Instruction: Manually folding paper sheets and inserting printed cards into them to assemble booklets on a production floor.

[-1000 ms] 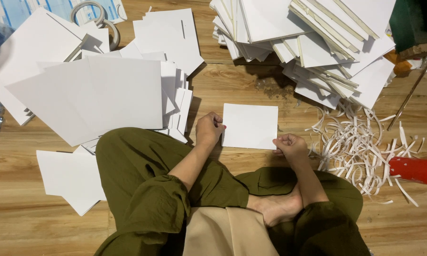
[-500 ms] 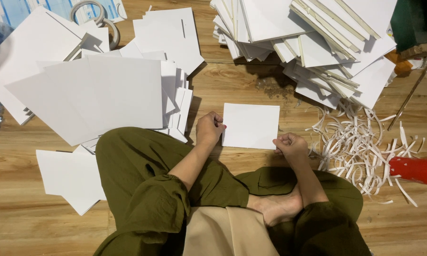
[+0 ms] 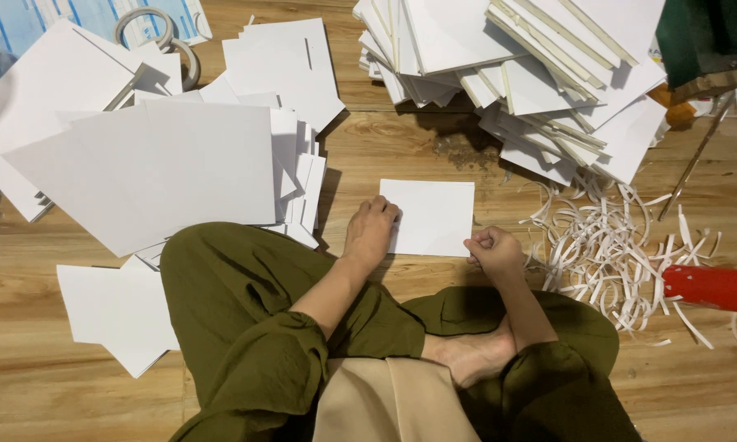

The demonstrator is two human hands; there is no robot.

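I sit cross-legged on a wooden floor in olive trousers. A small white rectangular card (image 3: 431, 217) lies flat on the floor in front of me. My left hand (image 3: 370, 232) rests on its left edge, fingers curled down onto it. At the card's lower right corner my right hand (image 3: 491, 250) is closed in a loose fist, pinching the corner between thumb and fingers.
A wide pile of large white sheets (image 3: 152, 164) lies to the left, more white sheets (image 3: 111, 307) by my knee. Stacked white boards (image 3: 532, 57) sit at the top right. Curled white paper strips (image 3: 614, 241), a red cylinder (image 3: 712, 287), tape rolls (image 3: 160, 33).
Almost nothing differs. Both hands stay at the card's edges; my right hand has shifted very slightly at the lower right corner.
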